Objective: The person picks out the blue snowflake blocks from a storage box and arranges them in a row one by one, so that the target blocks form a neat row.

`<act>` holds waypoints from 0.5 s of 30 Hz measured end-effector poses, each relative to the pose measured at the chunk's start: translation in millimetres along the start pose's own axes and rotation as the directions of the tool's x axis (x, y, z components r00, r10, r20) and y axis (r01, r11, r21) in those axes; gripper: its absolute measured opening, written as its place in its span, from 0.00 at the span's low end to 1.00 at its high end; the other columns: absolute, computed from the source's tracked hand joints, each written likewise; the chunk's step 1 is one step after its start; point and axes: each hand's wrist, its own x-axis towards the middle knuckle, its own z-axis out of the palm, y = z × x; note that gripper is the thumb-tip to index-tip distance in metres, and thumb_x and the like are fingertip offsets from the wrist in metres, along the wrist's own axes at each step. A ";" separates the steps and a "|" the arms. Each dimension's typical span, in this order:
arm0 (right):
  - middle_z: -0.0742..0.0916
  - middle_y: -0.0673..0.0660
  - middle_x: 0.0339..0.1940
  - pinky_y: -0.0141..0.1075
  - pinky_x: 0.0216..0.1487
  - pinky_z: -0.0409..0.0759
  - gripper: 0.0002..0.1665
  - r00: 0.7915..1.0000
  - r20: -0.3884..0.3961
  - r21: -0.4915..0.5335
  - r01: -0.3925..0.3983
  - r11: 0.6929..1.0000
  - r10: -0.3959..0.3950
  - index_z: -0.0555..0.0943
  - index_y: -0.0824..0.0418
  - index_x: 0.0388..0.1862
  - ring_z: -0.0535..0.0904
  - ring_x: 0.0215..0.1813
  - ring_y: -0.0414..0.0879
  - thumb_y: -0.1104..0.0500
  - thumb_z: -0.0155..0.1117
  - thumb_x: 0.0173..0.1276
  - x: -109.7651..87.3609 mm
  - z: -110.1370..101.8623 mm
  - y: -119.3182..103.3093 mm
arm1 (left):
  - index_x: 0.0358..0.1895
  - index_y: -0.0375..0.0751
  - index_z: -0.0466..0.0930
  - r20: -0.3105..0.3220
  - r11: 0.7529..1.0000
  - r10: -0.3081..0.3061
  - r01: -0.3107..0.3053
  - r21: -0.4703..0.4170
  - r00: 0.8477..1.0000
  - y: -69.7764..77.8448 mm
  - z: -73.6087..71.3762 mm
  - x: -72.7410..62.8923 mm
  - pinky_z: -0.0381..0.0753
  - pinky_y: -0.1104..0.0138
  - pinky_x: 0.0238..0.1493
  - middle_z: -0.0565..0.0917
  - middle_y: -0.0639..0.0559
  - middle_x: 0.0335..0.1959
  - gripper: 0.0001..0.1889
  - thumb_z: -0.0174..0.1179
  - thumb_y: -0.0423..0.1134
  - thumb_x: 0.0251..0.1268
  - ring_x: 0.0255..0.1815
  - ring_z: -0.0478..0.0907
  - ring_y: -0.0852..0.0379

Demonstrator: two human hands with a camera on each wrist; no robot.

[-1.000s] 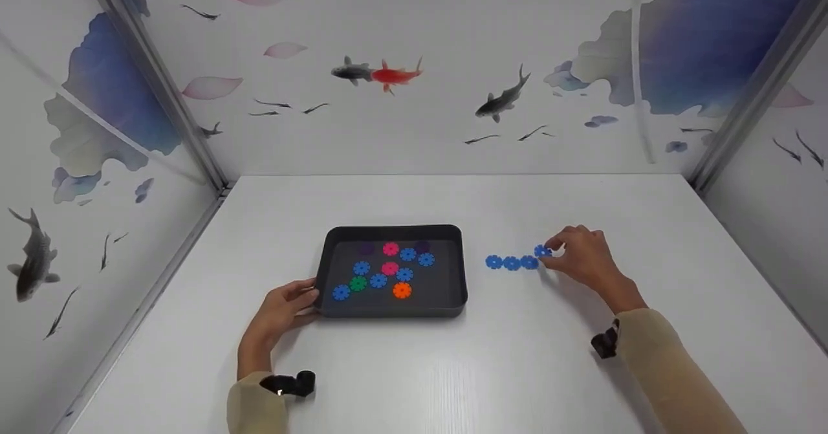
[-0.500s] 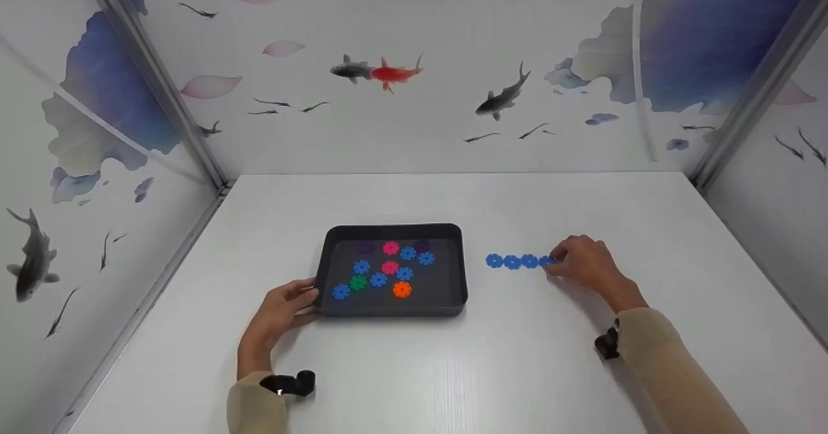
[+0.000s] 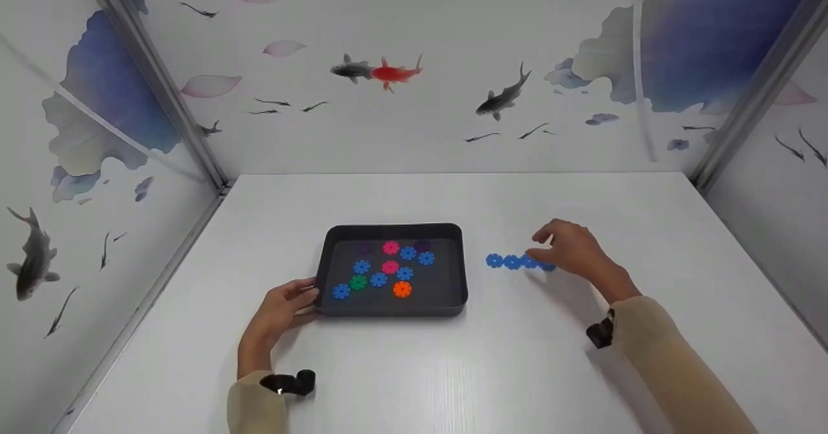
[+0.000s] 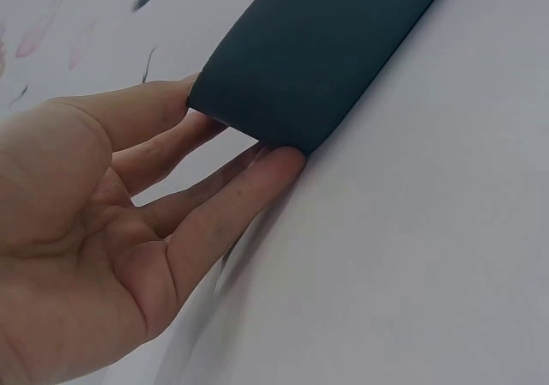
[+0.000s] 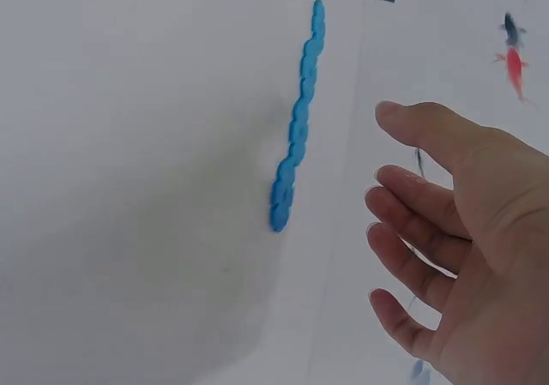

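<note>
In the head view my left hand (image 3: 278, 314) holds the near left corner of a dark grey tray (image 3: 394, 311), its fingers and thumb against the outer wall; the left wrist view shows the fingertips on the tray's side (image 4: 283, 76). My right hand (image 3: 577, 253) hovers over the right end of a row of blue snowflake discs (image 3: 495, 261) right of the tray, partly covering it. Nothing is between its spread, slightly bent fingers. The right wrist view shows the joined blue discs (image 5: 298, 132) lying in a line on the table, apart from the right hand (image 5: 480, 248).
Inside the tray lie several loose snowflake discs: blue (image 3: 341, 291), pink (image 3: 391, 248), a green one (image 3: 358, 282), an orange one (image 3: 402, 289), and dark purple ones (image 3: 366, 247) at the back. White walls (image 3: 414, 143) with painted fish stand behind and beside the table (image 3: 414, 376).
My right hand lowered a blue disc to the right end of the row, released it, then rose with fingers spread. The left hand and tray stayed still.
</note>
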 end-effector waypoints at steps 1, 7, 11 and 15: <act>0.85 0.64 0.52 0.48 0.52 0.86 0.24 1.000 -0.001 0.016 0.011 1.000 -0.011 0.83 0.64 0.55 0.79 0.51 0.56 0.49 0.70 0.67 0.7 -0.1 -7.0 | 0.73 0.34 0.66 -0.004 1.000 -0.002 0.002 0.002 1.000 0.0 0.1 0.2 0.80 0.51 0.66 0.69 0.32 0.72 0.27 0.57 0.38 0.75 0.72 0.70 0.36; 0.86 0.61 0.50 0.47 0.52 0.85 0.20 0.989 -0.038 0.100 0.150 0.984 -0.146 0.85 0.64 0.53 0.80 0.52 0.54 0.54 0.71 0.67 5.7 7.8 -46.5 | 0.72 0.36 0.67 -0.013 1.000 -0.008 0.008 0.011 1.000 -2.3 -0.1 2.3 0.80 0.52 0.66 0.70 0.34 0.72 0.27 0.59 0.39 0.74 0.72 0.70 0.37; 0.86 0.62 0.51 0.50 0.55 0.84 0.19 0.969 -0.044 0.094 0.245 0.965 -0.242 0.85 0.63 0.52 0.79 0.54 0.57 0.55 0.72 0.66 10.8 16.4 -68.6 | 0.72 0.37 0.68 -0.019 1.000 -0.011 0.012 0.011 1.000 -2.7 -0.7 2.5 0.79 0.52 0.67 0.70 0.35 0.72 0.27 0.59 0.39 0.74 0.72 0.70 0.38; 0.85 0.62 0.51 0.51 0.57 0.83 0.20 0.959 -0.020 0.080 0.283 0.956 -0.283 0.84 0.63 0.53 0.79 0.55 0.58 0.55 0.71 0.66 17.4 24.8 -85.4 | 0.72 0.37 0.68 -0.022 1.000 -0.020 0.021 0.009 1.000 -1.9 -0.5 1.6 0.80 0.52 0.66 0.71 0.35 0.72 0.27 0.59 0.39 0.74 0.72 0.70 0.38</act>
